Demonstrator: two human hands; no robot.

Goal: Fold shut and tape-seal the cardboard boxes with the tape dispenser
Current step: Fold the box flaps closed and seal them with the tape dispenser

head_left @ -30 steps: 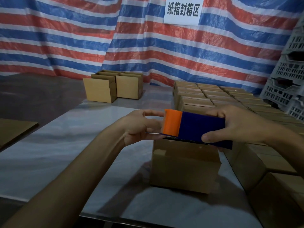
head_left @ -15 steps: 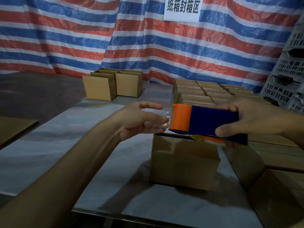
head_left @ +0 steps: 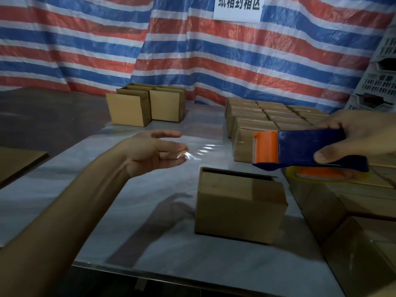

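Note:
A small cardboard box (head_left: 240, 205) stands on the white table (head_left: 107, 206) in front of me, its top flaps folded down with a dark gap at the back. Above and right of it my right hand (head_left: 362, 133) grips the blue and orange tape dispenser (head_left: 304, 150). A strip of clear tape (head_left: 205, 150) stretches from the dispenser's orange end leftward to my left hand (head_left: 156, 151), whose straight fingertips hold the tape's free end above the table.
Two open cardboard boxes (head_left: 145, 108) stand at the table's far left. Several closed boxes (head_left: 270, 116) are packed in rows at the far right, more boxes (head_left: 353, 221) crowd the right edge. White plastic crates (head_left: 379, 82) stack at the right. A striped tarp hangs behind.
My hands have drawn apart: the right hand carried the dispenser to the right, the left hand moved left, and a length of clear tape now spans between them above the box.

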